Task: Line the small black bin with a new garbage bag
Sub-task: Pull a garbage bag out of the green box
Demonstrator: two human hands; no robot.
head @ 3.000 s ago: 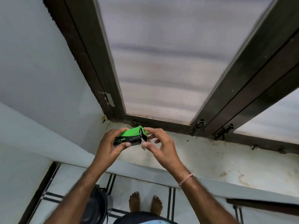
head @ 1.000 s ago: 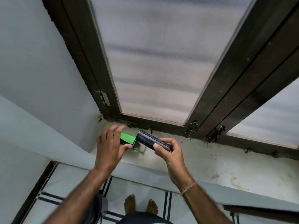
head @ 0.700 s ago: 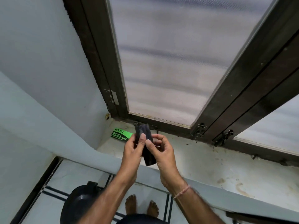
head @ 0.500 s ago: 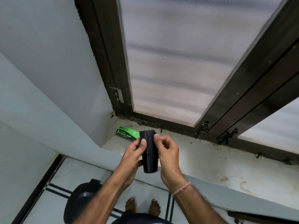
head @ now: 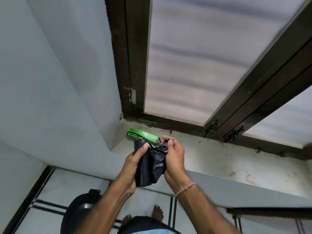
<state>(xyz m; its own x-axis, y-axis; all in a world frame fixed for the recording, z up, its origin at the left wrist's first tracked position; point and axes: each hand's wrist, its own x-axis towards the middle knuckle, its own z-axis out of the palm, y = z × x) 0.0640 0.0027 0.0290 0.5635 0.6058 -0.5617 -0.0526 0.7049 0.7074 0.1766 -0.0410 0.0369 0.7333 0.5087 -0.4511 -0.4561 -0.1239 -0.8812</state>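
A black roll of garbage bags (head: 145,168) is upright between both hands above the window sill's front edge. My left hand (head: 133,166) grips the roll's left side with the thumb on its top. My right hand (head: 173,157) pinches a loose, crumpled bag end peeled off the roll's upper right. The green garbage bag box (head: 143,136) lies on the sill just behind the hands. The small black bin (head: 79,215) stands on the floor at the lower left, partly hidden by my left forearm.
The stained white sill (head: 228,159) runs to the right below a dark-framed window (head: 211,125) with latches. A pale wall (head: 59,81) closes the left side. My bare feet (head: 157,215) stand on white floor tiles with dark lines.
The roll came out of the green box, which now lies on the sill. Both hands took the roll, and the right hand has peeled a loose bag end off it.
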